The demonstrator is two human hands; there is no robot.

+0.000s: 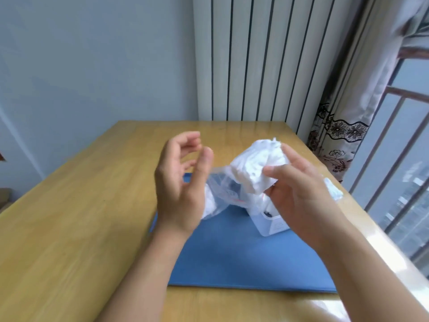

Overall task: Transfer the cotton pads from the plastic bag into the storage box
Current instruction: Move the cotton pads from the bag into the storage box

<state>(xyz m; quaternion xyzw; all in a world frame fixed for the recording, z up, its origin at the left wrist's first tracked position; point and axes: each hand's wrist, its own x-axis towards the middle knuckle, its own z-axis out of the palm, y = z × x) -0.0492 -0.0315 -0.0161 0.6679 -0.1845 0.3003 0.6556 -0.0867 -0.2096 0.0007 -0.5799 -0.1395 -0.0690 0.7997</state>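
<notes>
Right hand: the right hand (299, 182) is raised above the blue rectangular mat (243, 259), its fingers (278, 169) and thumb curled round a white wad of cotton pads (257, 168); the grip looks firm enough to keep the loose stack together.
Cotton pads: the wad is lifted clear, just above the bag mouth; more white pads show dimly inside the bag.
Plastic bag: the crumpled clear plastic bag with a red seal line (222, 194) sags between the two hands, resting on the mat and partly draped over the box, probably so that pads have a short way to go.
Storage box: the small translucent white plastic storage box (274, 225) stands on the mat, just under the right hand; I cannot tell what it holds.
Left hand: the left hand (181, 182) hovers upright beside the bag, palm turned inward, fingers loosely bent and grasping nothing, blurred.
Worktop: the pale wooden worktop (81, 217) carries the mat.
Step, by my reading: lowering the wad into the box.
</notes>
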